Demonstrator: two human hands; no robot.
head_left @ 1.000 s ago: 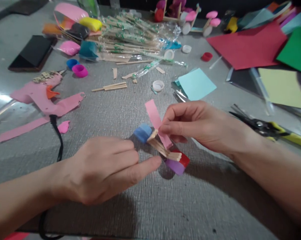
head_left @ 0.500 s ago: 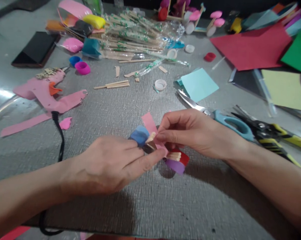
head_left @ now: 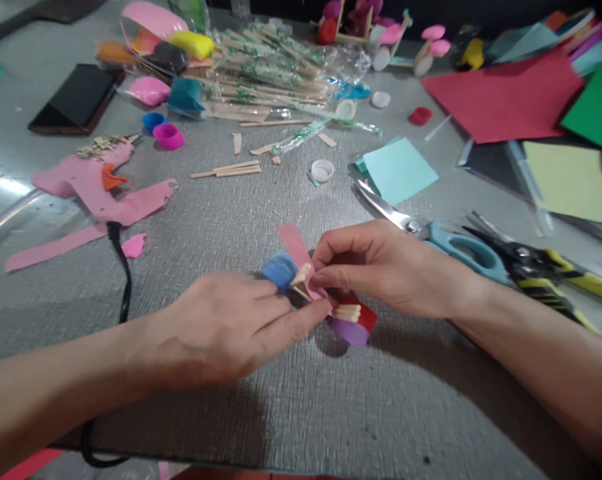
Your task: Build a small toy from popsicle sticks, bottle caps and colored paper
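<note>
A small craft piece of short wooden sticks (head_left: 348, 312) has a blue cap (head_left: 279, 270) at one end, with purple (head_left: 351, 332) and red round parts at the other. Across its middle runs a pink paper strip (head_left: 295, 245), its free end pointing up and away. My left hand (head_left: 231, 327) grips the piece from the left, its index fingertip pressing the strip down; the curled fingers are partly hidden. With thumb and forefinger, my right hand (head_left: 381, 267) pinches the strip just above that fingertip.
Blue-handled scissors (head_left: 465, 250) and yellow-black pliers (head_left: 535, 267) lie right of my right hand. A pink glue gun (head_left: 83, 177) with a black cord (head_left: 125, 280) is at left. Behind are loose sticks (head_left: 235, 169), a white cap (head_left: 322, 171), folded light-blue paper (head_left: 399, 170) and wrapped sticks (head_left: 271, 67).
The strip's free end has leaned slightly left and the strip bends more at my right fingertips. Both hands keep their hold; the view has shifted a little.
</note>
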